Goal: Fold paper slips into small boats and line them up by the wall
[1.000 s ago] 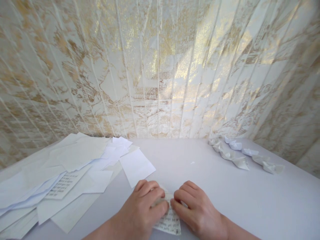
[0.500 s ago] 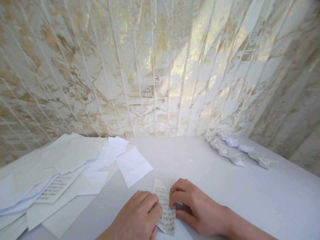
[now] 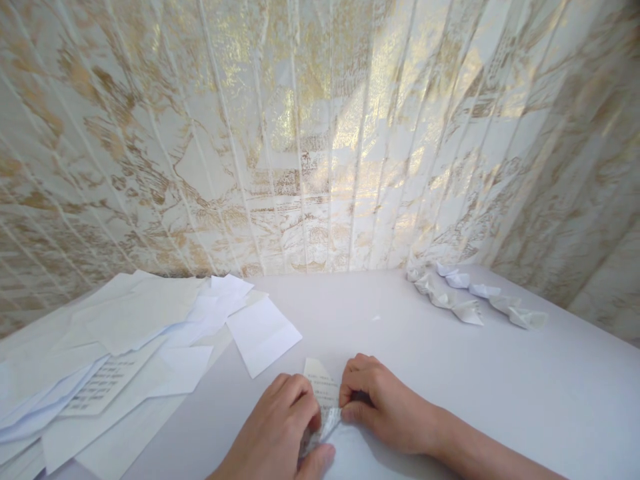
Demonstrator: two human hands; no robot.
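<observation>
A small piece of paper with handwriting (image 3: 321, 381), partly folded, lies between my hands near the front of the table. My left hand (image 3: 280, 427) grips its left side, with the fingers curled over it and the thumb at the lower edge. On the right side, my right hand (image 3: 383, 403) pinches the paper's edge between thumb and fingers. The lower part of the paper is bent up into a fold. My left fingers hide some of that fold.
A spread pile of loose paper sheets (image 3: 145, 313) covers the table's left side, with a white square sheet (image 3: 264, 335) at its right edge. Two rows of folded paper boats (image 3: 467, 310) stand at the back right. A tiny paper scrap (image 3: 376, 318) lies mid-table. Behind hangs a patterned curtain (image 3: 280, 133).
The lower part of the paper has been folded upward. My right fingers have closed into a pinch on its edge, and my left thumb has moved lower. The view has shifted slightly.
</observation>
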